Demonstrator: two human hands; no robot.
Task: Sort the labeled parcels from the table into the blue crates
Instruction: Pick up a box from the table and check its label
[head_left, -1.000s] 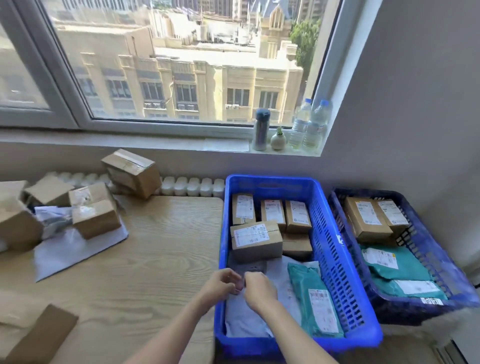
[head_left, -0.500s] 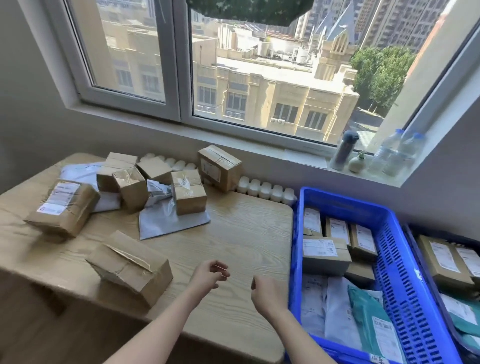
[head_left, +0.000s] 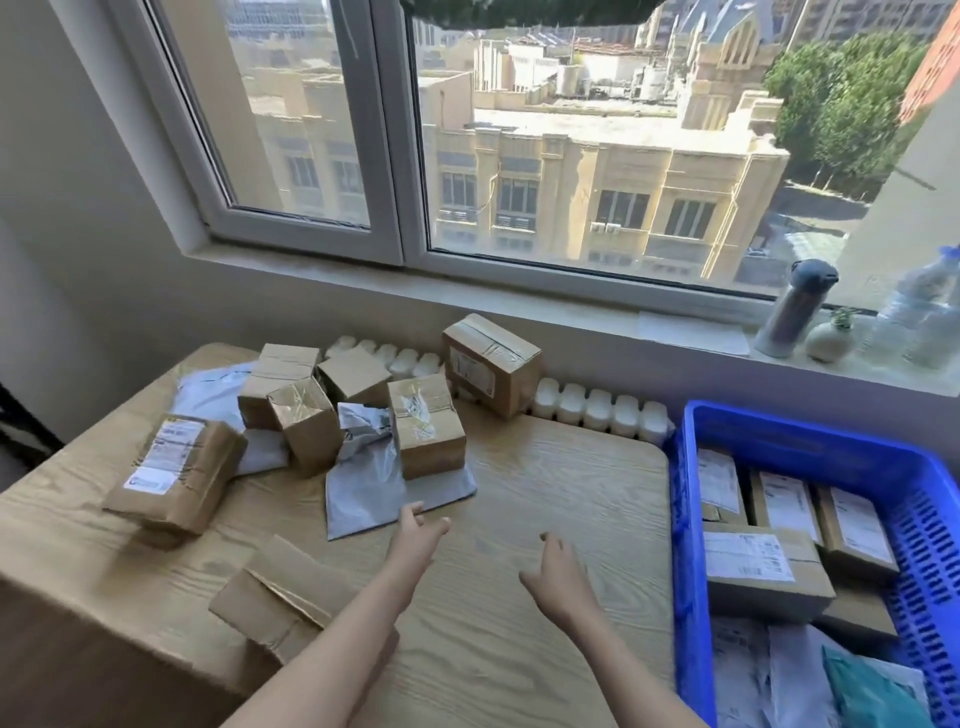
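Both hands are empty right now. The left hand (head_left: 415, 535) hovers with fingers loose and spread, just short of the grey poly mailer (head_left: 371, 493). The right hand (head_left: 558, 569) hangs open over bare wood, gripping nothing. My guess is the next pick is that mailer or the taped box (head_left: 428, 428) sitting on its far end, since the left fingers point right at them.

The unsorted stuff is a jumble on the left half of the worktop (head_left: 561, 467). It's mostly small kraft cardboard boxes tipped against each other, some wrapped in shiny, wrinkled clear tape. A labelled box (head_left: 174, 473) lies label-up near the left edge. A flap-topped box (head_left: 283, 597) is nearest the person, and a bigger box (head_left: 491, 358) is tilted at the back. There's no order to it, which figures for a pile waiting to be sorted.

The blue crate (head_left: 805, 436) sits just beside the worktop's right edge — short carry, makes sense. It's rigid plastic with slotted walls. Inside, cardboard boxes (head_left: 753, 566) lie labels-up in rows toward the back, probably so they can be read. The floppy pale mailers (head_left: 748, 649) and a teal mailer (head_left: 867, 696) lie flat in front.

The boxes should grab easily. The slick film mailer will likely flop and slide — pinching an edge seems smart.
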